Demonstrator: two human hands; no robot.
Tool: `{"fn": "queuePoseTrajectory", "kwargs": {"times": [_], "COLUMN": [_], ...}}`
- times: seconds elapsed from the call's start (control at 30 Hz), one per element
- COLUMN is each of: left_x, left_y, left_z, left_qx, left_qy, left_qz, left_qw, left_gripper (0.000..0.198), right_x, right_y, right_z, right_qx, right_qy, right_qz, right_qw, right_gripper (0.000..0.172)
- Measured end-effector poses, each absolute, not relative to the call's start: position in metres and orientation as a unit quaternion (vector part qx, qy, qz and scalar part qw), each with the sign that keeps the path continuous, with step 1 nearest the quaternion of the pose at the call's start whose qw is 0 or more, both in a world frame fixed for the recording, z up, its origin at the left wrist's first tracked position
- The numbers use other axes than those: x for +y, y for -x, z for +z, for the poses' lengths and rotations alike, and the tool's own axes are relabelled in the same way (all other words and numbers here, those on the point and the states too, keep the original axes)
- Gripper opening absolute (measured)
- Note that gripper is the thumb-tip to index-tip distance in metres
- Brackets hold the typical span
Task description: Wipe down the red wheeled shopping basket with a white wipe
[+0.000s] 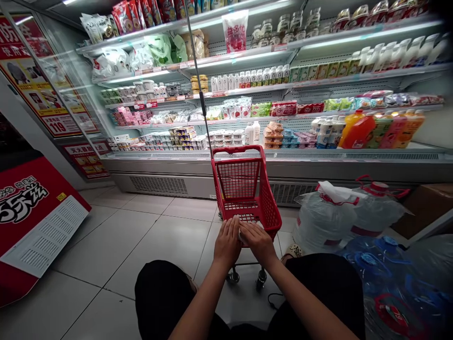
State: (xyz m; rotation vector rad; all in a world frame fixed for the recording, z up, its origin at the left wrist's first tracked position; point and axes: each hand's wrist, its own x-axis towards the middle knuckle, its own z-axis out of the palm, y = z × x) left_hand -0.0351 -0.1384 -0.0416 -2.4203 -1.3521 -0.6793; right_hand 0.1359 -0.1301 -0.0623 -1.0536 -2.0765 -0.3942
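A small red shopping cart [271, 208] with a lattice basket stands in front of my knees. My left hand [227, 242] is over its near edge, palm down, with the fingers together and curved forward. Beside it, fingertips almost touching it, my right hand [259, 241] is closed over a small white item [242, 236], which shows between the hands and past the right fingers. What lies under my left fingers is hidden. A thin dark pole [202, 101] rises at the cart's far left corner.
Behind the cart runs a refrigerated display [177, 163] with shelves of bottles, cups and bags. Large wrapped water jugs [322, 222] and blue bottles [368, 264] stand at the right, near a cardboard box [430, 205]. A red cabinet [38, 222] is at the left on the tiled floor.
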Motion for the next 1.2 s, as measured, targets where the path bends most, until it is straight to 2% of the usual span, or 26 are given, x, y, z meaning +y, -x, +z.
{"fn": "queuePoseTrajectory", "kwargs": {"times": [0.3, 0.57, 0.9, 1.1, 1.2], "left_x": [-0.143, -0.148, -0.159, -0.149, -0.127], "left_y": [0.037, 0.030, 0.004, 0.022, 0.040], "left_z": [-0.043, -0.040, -0.038, -0.029, -0.016], "left_qx": [-0.467, -0.476, -0.463, -0.390, -0.413], "left_qy": [0.840, 0.837, 0.847, 0.890, 0.878], "left_qz": [-0.216, -0.216, -0.247, -0.219, -0.214], "left_qw": [0.173, 0.162, 0.090, 0.087, 0.109], "left_gripper": [0.078, 0.081, 0.105, 0.099, 0.096], "right_x": [-0.130, -0.115, -0.129, -0.129, -0.122], "right_y": [-0.241, -0.226, -0.151, -0.176, -0.200], "right_z": [-0.078, -0.077, -0.070, -0.064, -0.061], "right_qx": [-0.785, -0.751, -0.799, -0.816, -0.803], "right_qy": [0.468, 0.504, 0.440, 0.422, 0.443], "right_qz": [-0.142, -0.062, -0.098, -0.087, -0.068], "right_qw": [0.380, 0.421, 0.399, 0.385, 0.392], "right_gripper": [0.040, 0.044, 0.044, 0.039, 0.038]}}
